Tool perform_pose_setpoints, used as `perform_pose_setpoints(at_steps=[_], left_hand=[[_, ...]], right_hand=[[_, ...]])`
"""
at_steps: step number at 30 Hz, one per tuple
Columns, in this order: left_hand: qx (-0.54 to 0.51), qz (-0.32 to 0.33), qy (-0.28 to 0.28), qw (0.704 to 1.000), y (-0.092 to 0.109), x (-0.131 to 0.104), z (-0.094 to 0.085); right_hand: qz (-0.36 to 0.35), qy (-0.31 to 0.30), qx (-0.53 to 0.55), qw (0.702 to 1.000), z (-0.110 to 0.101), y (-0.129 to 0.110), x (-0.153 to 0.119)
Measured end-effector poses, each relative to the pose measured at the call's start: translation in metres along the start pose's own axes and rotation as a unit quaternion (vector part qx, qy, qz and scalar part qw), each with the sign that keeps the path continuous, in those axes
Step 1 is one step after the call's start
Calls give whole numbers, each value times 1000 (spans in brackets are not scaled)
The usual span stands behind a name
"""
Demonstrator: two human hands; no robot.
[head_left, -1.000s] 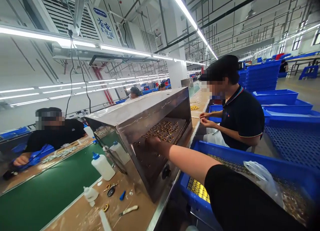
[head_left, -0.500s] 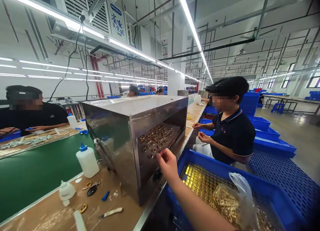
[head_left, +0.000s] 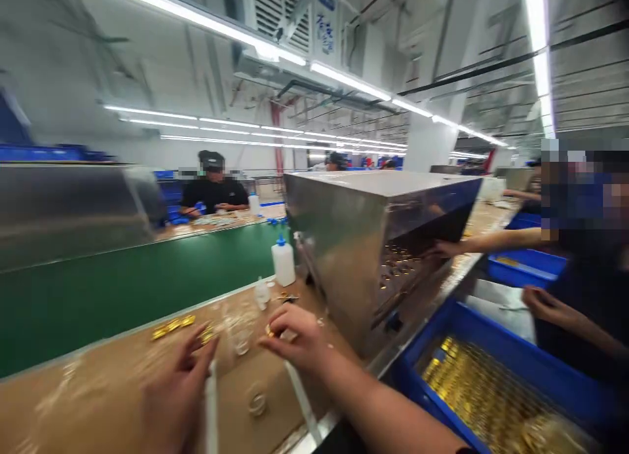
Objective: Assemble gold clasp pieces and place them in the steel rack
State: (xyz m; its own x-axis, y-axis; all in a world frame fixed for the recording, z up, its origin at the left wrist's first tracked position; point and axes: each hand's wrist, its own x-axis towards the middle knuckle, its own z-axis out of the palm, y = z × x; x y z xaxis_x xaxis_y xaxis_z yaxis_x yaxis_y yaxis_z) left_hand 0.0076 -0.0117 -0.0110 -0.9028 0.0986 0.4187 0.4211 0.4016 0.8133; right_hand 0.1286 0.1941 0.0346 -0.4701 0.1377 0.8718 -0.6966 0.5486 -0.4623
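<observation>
Low over the brown worktop [head_left: 236, 375], my left hand [head_left: 174, 385] is closed on a small shiny gold metal piece [head_left: 207, 333] between thumb and fingers. My right hand [head_left: 299, 336] pinches a small gold ring-like piece [head_left: 269, 330] just to the right of it. More gold pieces [head_left: 173, 327] lie in a row beyond my left hand. A small clear round dish [head_left: 257, 402] sits between my forearms. Motion blurs the finer shapes of both held pieces.
An open-fronted metal box [head_left: 334, 251] holds many small gold parts [head_left: 399, 265]; a co-worker's hand [head_left: 447, 247] reaches into it. A white bottle with blue cap [head_left: 284, 264] stands beside it. A blue crate [head_left: 442, 392] of gold parts is at right, a green belt [head_left: 147, 290] beyond.
The view has swung left. My right hand has left the metal box's opening and come over the worktop; my left hand has come into view. The co-worker's hand now reaches into the box.
</observation>
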Motion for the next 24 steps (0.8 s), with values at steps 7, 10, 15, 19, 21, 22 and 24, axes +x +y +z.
perform_pose_setpoints(at_steps=[7,10,15,19,21,22,24], left_hand=[[-106,66,-65,990,2,-3,10],[-93,108,-79,987,6,-7,12],[-66,207,-87,972,14,-13,12],[-64,242,-98,963,16,-15,14],[-72,239,-108,962,16,-16,15],[-77,237,-112,962,16,-16,15],[-86,233,-117,961,16,-16,15]], right_hand=[[-30,-61,-3,998,33,52,-3],[-48,-104,-8,993,28,52,-10],[-60,-146,-23,987,25,53,-9],[-70,-167,-22,983,27,53,-10],[-70,-172,-19,982,28,53,-10],[-69,-174,-17,982,28,52,-10],[-66,-175,-14,982,28,53,-11]])
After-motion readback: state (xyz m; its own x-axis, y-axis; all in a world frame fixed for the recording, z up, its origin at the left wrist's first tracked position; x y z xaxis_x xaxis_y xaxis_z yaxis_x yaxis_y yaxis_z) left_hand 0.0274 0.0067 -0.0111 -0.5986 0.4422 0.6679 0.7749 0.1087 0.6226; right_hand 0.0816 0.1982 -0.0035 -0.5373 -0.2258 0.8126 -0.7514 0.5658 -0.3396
